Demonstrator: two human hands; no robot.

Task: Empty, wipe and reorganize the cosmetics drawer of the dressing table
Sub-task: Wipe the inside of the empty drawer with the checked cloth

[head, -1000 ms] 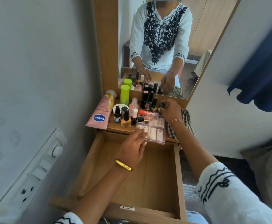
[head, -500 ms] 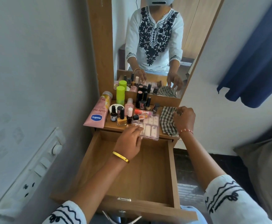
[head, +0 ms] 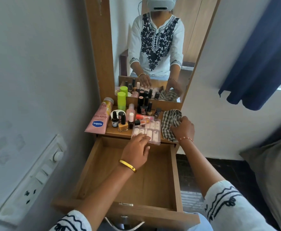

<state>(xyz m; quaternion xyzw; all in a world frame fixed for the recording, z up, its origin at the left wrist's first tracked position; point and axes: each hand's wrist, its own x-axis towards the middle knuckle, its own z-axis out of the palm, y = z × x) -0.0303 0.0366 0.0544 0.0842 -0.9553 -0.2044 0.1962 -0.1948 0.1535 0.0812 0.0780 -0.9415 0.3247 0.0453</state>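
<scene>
The wooden drawer (head: 173, 172) is pulled out and holds nothing. Its cosmetics stand crowded on the narrow dressing table top (head: 114, 131): a pink Vaseline tube (head: 98, 118), a green bottle (head: 121, 101), nail polish bottles (head: 123, 122), lipsticks (head: 144, 104). A clear pack of press-on nails (head: 153, 129) lies at the top's front edge. My left hand (head: 136, 150) hovers over the drawer with its fingertips resting on that pack. My right hand (head: 184, 127) grips a checked cloth (head: 169, 119) at the right end of the top.
A mirror (head: 153, 47) rises behind the table top and reflects me. A grey wall with a switch and socket panel (head: 34, 177) is close on the left. A blue curtain (head: 261, 52) hangs at the right, above a white wall.
My right hand left the small bottles and moved right onto the checked cloth, closing on it. My left hand stayed on the nail pack. The camera tilted up a little.
</scene>
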